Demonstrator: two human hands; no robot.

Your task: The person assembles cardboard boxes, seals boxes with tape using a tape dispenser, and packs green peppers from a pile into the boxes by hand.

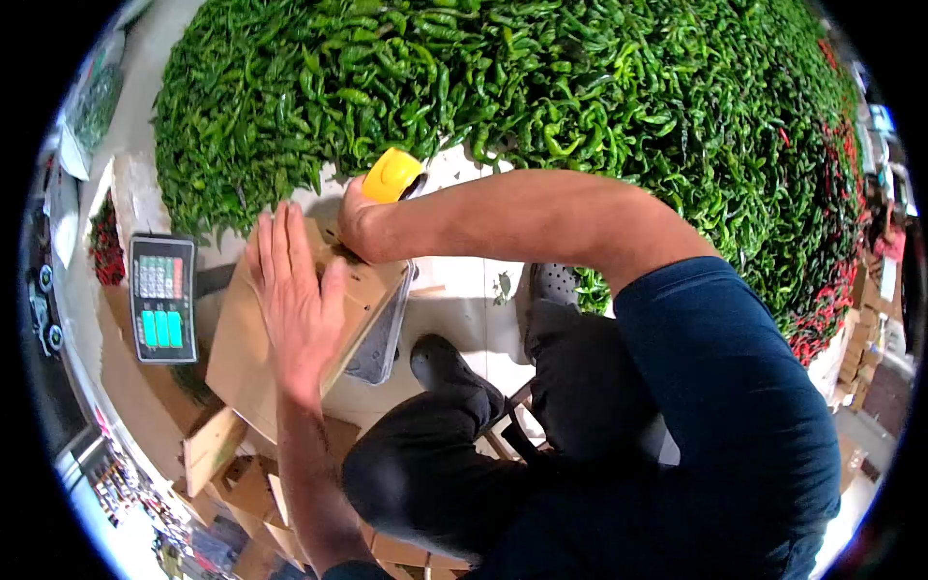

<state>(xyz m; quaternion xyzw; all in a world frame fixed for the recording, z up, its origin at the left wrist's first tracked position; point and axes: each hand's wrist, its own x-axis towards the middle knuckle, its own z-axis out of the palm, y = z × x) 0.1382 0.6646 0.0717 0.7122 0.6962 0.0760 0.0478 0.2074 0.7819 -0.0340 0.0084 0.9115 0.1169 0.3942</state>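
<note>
A closed cardboard box sits tilted in front of me, at the left of the head view. My left hand lies flat on its top, fingers stretched out. At the box's far edge, my right hand is wrapped round a yellow tape dispenser. My wrist hides part of the dispenser and its contact with the box. Under the box's right side shows a grey metal platform. Beside the box on the left stands a scale display with a keypad and lit cyan screens.
A large heap of green peppers spreads across the far side, with red peppers at its right edge. Cardboard boxes lie at the lower left. My shoes rest on the pale floor. Another person is at far right.
</note>
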